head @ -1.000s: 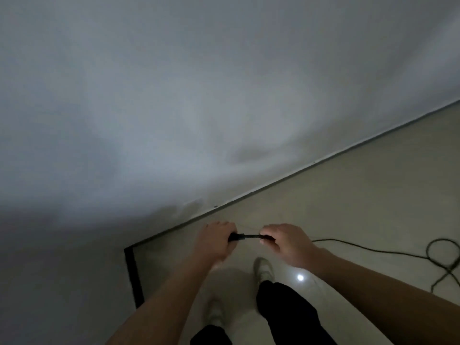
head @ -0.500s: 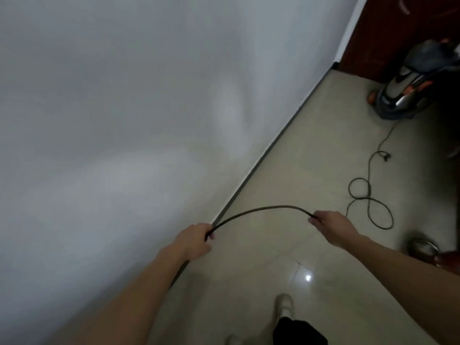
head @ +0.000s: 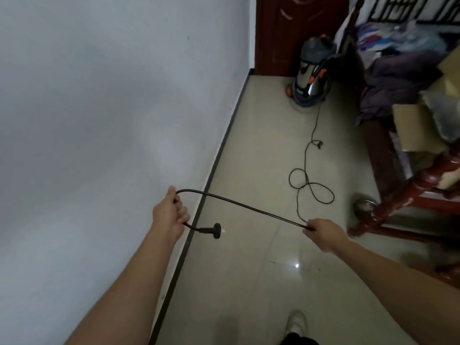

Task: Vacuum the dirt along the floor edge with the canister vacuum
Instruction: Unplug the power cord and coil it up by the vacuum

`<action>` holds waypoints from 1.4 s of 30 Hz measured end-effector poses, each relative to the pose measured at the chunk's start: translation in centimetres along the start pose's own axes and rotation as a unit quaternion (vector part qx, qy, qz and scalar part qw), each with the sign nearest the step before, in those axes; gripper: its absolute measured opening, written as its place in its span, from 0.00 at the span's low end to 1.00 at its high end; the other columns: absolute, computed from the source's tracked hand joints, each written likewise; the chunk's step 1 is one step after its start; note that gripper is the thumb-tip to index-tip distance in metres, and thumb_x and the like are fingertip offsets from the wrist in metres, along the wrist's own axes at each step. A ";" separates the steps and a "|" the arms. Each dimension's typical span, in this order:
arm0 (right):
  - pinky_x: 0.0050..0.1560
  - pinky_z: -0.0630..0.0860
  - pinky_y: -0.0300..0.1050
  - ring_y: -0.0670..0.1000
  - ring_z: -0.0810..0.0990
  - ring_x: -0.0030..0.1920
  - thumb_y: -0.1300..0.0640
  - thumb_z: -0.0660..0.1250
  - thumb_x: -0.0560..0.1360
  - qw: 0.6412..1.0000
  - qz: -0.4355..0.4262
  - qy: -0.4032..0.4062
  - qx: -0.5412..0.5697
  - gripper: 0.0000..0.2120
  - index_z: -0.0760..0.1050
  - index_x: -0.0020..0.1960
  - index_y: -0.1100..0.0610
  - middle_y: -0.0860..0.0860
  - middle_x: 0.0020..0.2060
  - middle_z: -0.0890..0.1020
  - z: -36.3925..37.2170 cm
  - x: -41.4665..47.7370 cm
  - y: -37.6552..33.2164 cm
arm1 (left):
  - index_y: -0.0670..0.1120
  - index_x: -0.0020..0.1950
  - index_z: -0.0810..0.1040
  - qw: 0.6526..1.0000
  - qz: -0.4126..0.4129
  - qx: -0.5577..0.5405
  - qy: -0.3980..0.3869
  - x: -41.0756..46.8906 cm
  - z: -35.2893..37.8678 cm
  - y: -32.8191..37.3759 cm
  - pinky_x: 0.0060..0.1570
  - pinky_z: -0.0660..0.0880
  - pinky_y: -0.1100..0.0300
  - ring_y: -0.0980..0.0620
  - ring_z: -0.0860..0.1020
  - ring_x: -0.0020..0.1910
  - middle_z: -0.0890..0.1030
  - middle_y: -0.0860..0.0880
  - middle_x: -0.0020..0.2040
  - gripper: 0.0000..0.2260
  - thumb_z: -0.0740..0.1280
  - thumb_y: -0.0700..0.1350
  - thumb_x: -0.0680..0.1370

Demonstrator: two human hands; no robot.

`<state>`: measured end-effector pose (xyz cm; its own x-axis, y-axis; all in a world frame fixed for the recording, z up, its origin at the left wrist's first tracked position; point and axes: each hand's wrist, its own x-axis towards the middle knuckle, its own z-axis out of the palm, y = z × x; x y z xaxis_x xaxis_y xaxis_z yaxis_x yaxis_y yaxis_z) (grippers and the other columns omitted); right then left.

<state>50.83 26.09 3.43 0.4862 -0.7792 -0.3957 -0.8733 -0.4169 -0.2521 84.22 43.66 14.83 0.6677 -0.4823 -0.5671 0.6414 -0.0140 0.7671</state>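
Left hand [head: 170, 212]: its fingers [head: 183, 213] were curled tight round the power cord [head: 249, 207] close to its end, in front of the white wall [head: 99, 120].
Plug [head: 216, 230]: it stuck out on a short stub of cord below the left fist, above the floor edge [head: 219, 150].
Right hand [head: 323, 232]: its fingers [head: 311, 224] were closed on the same cord further along, over the floor [head: 261, 145].
Cord between the hands: it bent over the left fist and ran in a shallow arc down to the right hand, off the floor.
Loose cord [head: 308, 185]: beyond the right hand it lay in loops on the floor and led on toward the canister vacuum [head: 311, 75].
Canister vacuum: it stood upright at the far end of the floor, near the dark door [head: 286, 33], well apart from both hands.
Floor edge: a dark strip ran along the foot of the wall up to the door.
Right side: a red wooden bed frame [head: 410, 192] carried clothes [head: 398, 70]; a metal bowl [head: 363, 206] sat on the floor just beside its post.
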 end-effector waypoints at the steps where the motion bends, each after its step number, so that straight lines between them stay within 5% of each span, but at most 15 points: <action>1: 0.45 0.72 0.45 0.55 0.79 0.51 0.46 0.62 0.79 1.000 0.013 -0.011 0.003 0.11 0.77 0.50 0.53 0.52 0.47 0.80 -0.2 0.1 1.9 | 0.47 0.35 0.65 1.000 0.002 -0.018 0.021 0.6 0.7 0.3 0.18 0.51 0.67 0.58 0.55 0.17 0.59 0.54 0.20 0.18 0.61 0.51 0.82; 4: 0.45 0.73 0.47 0.57 0.81 0.49 0.48 0.63 0.79 0.997 0.056 -0.010 0.050 0.09 0.74 0.45 0.53 0.52 0.40 0.79 -0.9 0.4 7.1 | 0.45 0.37 0.68 0.998 0.025 -0.004 0.063 2.1 3.4 1.0 0.17 0.52 0.67 0.58 0.56 0.17 0.61 0.54 0.19 0.16 0.60 0.50 0.82; 7: 0.42 0.71 0.47 0.58 0.80 0.44 0.48 0.60 0.81 0.997 0.031 0.001 0.067 0.09 0.70 0.44 0.51 0.49 0.34 0.76 -3.3 0.9 8.8 | 0.41 0.45 0.74 0.983 0.081 0.165 0.012 2.7 8.1 0.0 0.18 0.56 0.66 0.57 0.61 0.18 0.69 0.51 0.23 0.08 0.62 0.43 0.81; 13: 0.42 0.73 0.50 0.58 0.78 0.42 0.45 0.53 0.83 0.983 -0.179 -0.003 -0.040 0.14 0.71 0.55 0.53 0.54 0.40 0.81 -8.8 2.3 4.3 | 0.43 0.41 0.75 0.870 0.140 0.431 -0.193 2.5 17.9 -6.6 0.24 0.64 0.67 0.51 0.70 0.29 0.83 0.43 0.42 0.09 0.62 0.41 0.81; 17: 0.39 0.72 0.49 0.55 0.77 0.37 0.46 0.54 0.83 0.971 -0.216 0.102 0.027 0.14 0.72 0.53 0.54 0.51 0.38 0.80 -11.3 3.3 2.3 | 0.41 0.47 0.76 0.821 0.085 0.490 -0.280 2.5 21.5 -8.6 0.24 0.63 0.71 0.59 0.71 0.27 0.84 0.41 0.46 0.08 0.60 0.41 0.82; 22: 0.38 0.69 0.46 0.53 0.78 0.39 0.44 0.60 0.80 0.976 -0.145 0.155 0.045 0.13 0.75 0.49 0.54 0.49 0.38 0.81 -12.1 7.5 1.7 | 0.46 0.35 0.76 0.770 0.015 0.548 -0.327 5.1 22.5 -6.6 0.26 0.57 0.62 0.55 0.63 0.25 0.69 0.51 0.25 0.18 0.60 0.52 0.82; 28: 0.42 0.71 0.44 0.56 0.80 0.50 0.44 0.61 0.79 0.986 0.129 0.108 0.009 0.12 0.77 0.51 0.51 0.52 0.47 0.82 -9.7 14.1 3.1 | 0.50 0.25 0.65 0.861 0.020 0.404 -0.310 11.3 22.0 3.8 0.35 0.49 0.54 0.53 0.57 0.25 0.61 0.52 0.22 0.23 0.65 0.53 0.79; 31: 0.49 0.76 0.47 0.57 0.80 0.53 0.45 0.60 0.79 0.974 0.216 0.043 0.045 0.14 0.78 0.53 0.53 0.54 0.51 0.82 -7.5 16.0 4.6 | 0.50 0.25 0.64 0.863 0.051 0.402 -0.301 15.7 20.7 10.1 0.36 0.49 0.53 0.52 0.58 0.25 0.61 0.50 0.23 0.23 0.65 0.52 0.78; 36: 0.49 0.75 0.51 0.61 0.80 0.50 0.44 0.52 0.82 0.969 0.211 0.068 0.111 0.18 0.74 0.54 0.55 0.59 0.49 0.82 -7.8 17.5 0.7 | 0.42 0.31 0.77 0.673 0.200 0.642 -0.309 21.9 20.5 11.7 0.33 0.62 0.59 0.54 0.68 0.29 0.71 0.45 0.28 0.18 0.68 0.50 0.78; 37: 0.47 0.74 0.50 0.61 0.80 0.49 0.44 0.51 0.83 0.974 0.185 0.078 0.105 0.17 0.73 0.55 0.54 0.59 0.48 0.82 -8.7 17.8 -0.7 | 0.40 0.33 0.77 0.659 0.215 0.654 -0.303 22.9 20.7 11.2 0.33 0.62 0.59 0.54 0.67 0.29 0.71 0.47 0.29 0.17 0.67 0.48 0.79; 39: 0.43 0.70 0.48 0.60 0.79 0.49 0.44 0.52 0.83 0.988 0.114 0.078 0.062 0.16 0.72 0.55 0.53 0.57 0.46 0.82 -11.1 18.3 -3.7 | 0.36 0.37 0.77 0.674 0.228 0.640 -0.290 24.2 21.9 10.4 0.34 0.62 0.59 0.53 0.67 0.30 0.70 0.48 0.30 0.16 0.66 0.46 0.79; 42: 0.43 0.72 0.49 0.59 0.79 0.46 0.44 0.52 0.82 0.996 0.004 0.086 0.001 0.14 0.70 0.54 0.52 0.54 0.43 0.82 -14.5 19.4 -8.0 | 0.42 0.36 0.79 0.728 0.185 0.587 -0.302 24.1 24.7 9.0 0.34 0.65 0.61 0.55 0.69 0.30 0.73 0.53 0.28 0.12 0.66 0.42 0.79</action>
<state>66.83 7.52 10.53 0.4658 -0.8517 -0.2401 -0.8774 -0.4091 -0.2508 96.75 10.32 15.52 0.1974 -0.9354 -0.2935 -0.5410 -0.3536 0.7630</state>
